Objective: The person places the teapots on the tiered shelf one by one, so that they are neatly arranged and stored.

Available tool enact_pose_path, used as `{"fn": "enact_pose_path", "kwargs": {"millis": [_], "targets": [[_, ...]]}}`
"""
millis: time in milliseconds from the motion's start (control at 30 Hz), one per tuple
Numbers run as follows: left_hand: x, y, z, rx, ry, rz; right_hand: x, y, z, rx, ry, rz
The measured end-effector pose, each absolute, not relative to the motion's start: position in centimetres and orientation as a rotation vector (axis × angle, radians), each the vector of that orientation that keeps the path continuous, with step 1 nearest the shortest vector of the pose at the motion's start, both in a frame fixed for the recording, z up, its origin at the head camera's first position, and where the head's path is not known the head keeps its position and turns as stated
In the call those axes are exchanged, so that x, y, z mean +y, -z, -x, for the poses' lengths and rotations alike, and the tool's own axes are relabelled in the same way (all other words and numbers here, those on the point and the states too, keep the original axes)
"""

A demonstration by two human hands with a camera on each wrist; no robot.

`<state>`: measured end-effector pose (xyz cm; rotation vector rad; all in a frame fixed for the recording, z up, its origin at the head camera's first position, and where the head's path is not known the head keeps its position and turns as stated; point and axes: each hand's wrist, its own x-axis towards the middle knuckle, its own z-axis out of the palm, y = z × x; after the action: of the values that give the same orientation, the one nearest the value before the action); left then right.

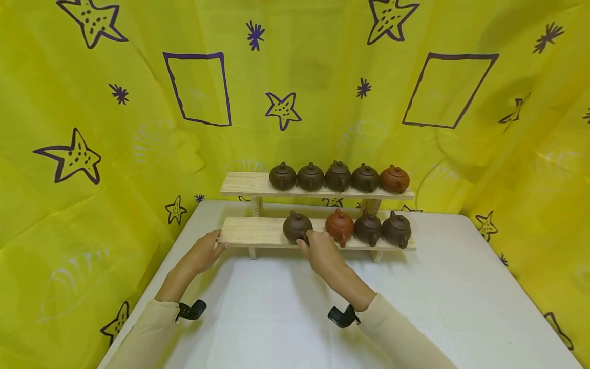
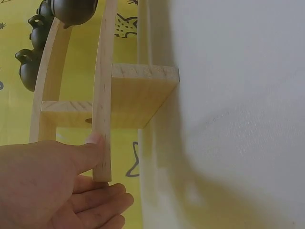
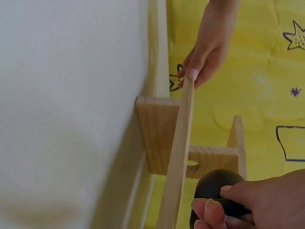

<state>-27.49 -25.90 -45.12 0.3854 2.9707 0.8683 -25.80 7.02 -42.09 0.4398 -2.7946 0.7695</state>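
Note:
My right hand (image 1: 324,256) pinches the handle side of a dark brown teapot (image 1: 295,225) on the lower board of a two-tier wooden shelf (image 1: 251,230). In the right wrist view, thumb and fingers close around part of that teapot (image 3: 217,181), hiding its handle. At the lower board's left end, my left hand (image 1: 203,253) holds the wood. The left wrist view shows its thumb (image 2: 95,140) against the board's edge and the other fingers beyond the end. To the right on the lower board sit a red-brown teapot (image 1: 339,225) and two dark teapots (image 1: 367,228).
On the upper board, several dark teapots (image 1: 311,177) line up beside a red-brown teapot (image 1: 394,178) at the right end. The shelf stands on a white table (image 1: 276,318). Behind hangs a yellow curtain (image 1: 304,66) with drawn stars. Both wrists wear black camera mounts (image 1: 343,316).

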Motion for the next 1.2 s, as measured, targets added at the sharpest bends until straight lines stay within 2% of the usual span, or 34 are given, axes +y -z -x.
{"fn": "enact_pose_path", "kwargs": {"millis": [333, 1200], "targets": [[-25.9, 45.2, 27.4, 2.959, -0.875, -0.369, 7.7, 42.7, 26.7, -2.847, -0.777, -0.304], [-26.1, 45.7, 27.6, 2.97, -0.901, -0.378, 7.5, 43.2, 28.1, -2.809, -0.641, -0.238]]}}
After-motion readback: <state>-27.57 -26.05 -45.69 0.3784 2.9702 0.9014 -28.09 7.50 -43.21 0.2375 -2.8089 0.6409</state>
